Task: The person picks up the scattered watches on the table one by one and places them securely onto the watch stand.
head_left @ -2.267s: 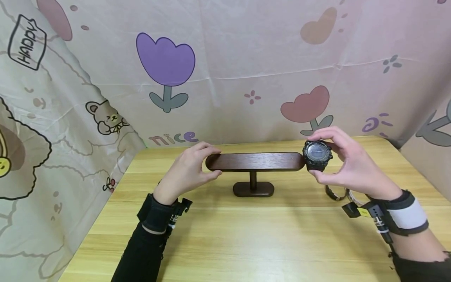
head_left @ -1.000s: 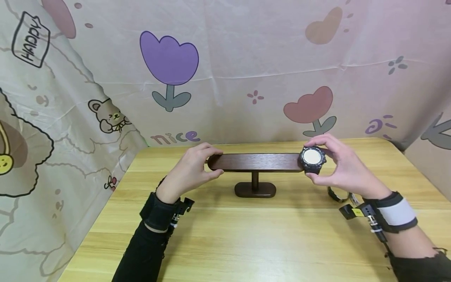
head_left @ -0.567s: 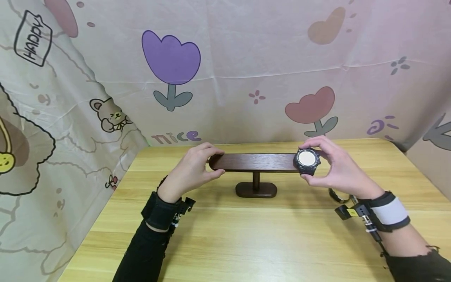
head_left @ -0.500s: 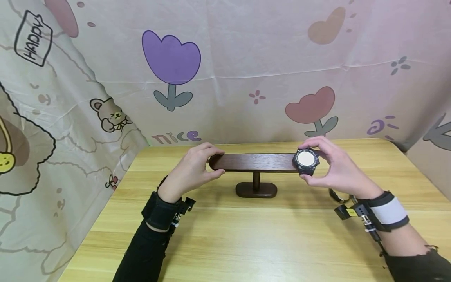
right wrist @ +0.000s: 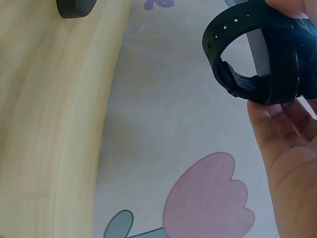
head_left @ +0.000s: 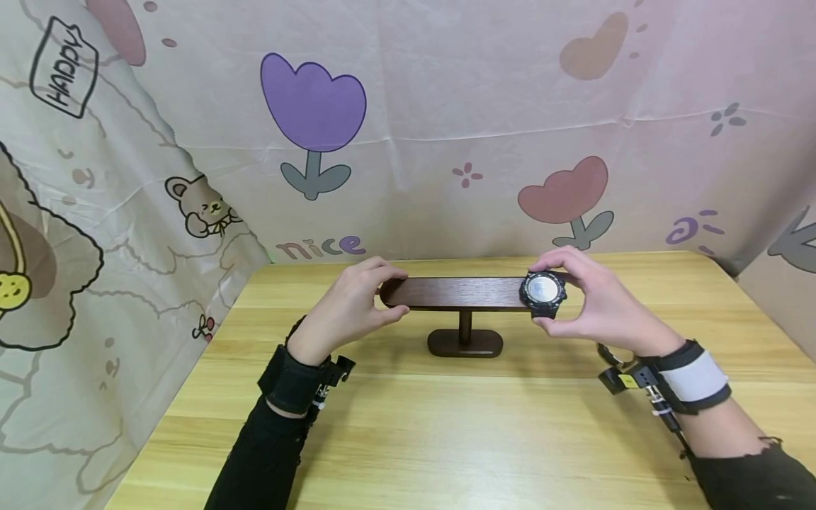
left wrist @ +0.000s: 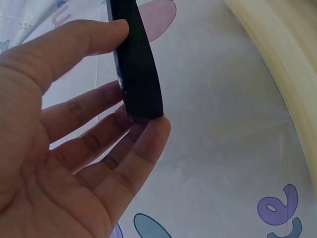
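**Colours on and around the worktop**

The watch (head_left: 542, 294) is black with a pale, shiny face; its strap (right wrist: 233, 74) is black with a row of small holes. The stand (head_left: 455, 293) is dark brown wood with a fine grain. The worktop (head_left: 446, 439) is light yellow wood with darker streaks. The cloth (head_left: 446, 106) behind is pale pink, printed with a purple tulip, a pink tulip, a brown heart and a small bear. Both sleeves (head_left: 255, 460) are black; the right wristband (head_left: 695, 375) is white edged with black.
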Motion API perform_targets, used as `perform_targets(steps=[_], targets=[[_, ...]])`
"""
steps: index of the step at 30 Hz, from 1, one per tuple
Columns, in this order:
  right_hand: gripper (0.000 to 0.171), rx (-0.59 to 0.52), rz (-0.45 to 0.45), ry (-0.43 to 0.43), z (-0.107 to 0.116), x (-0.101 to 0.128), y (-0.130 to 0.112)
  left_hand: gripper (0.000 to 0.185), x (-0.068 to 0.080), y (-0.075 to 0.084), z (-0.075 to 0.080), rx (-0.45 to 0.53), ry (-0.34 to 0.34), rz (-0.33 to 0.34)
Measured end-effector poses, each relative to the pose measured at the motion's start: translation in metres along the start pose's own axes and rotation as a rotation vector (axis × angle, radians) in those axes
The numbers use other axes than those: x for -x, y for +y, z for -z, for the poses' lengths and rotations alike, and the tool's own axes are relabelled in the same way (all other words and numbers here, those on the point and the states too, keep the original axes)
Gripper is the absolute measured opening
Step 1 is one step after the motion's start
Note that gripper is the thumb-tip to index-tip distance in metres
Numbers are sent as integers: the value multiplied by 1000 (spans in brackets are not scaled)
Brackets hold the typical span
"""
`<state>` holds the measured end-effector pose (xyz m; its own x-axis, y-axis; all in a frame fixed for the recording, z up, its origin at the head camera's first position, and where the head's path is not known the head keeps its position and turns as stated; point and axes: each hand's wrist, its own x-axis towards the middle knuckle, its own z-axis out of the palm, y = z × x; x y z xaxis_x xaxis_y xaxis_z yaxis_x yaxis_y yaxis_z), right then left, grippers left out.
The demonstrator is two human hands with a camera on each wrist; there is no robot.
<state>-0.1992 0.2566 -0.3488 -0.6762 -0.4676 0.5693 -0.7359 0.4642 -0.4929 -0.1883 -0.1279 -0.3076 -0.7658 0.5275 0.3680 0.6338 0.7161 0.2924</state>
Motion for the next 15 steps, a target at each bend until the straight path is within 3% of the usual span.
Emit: perform_targets(steps=[7, 15], targets=[[82, 57, -10, -31, 3, -3, -4, 45, 0, 0, 1, 8, -17, 10], [80, 169, 41, -48, 8, -5, -6, 46, 1, 0, 2, 8, -14, -10]])
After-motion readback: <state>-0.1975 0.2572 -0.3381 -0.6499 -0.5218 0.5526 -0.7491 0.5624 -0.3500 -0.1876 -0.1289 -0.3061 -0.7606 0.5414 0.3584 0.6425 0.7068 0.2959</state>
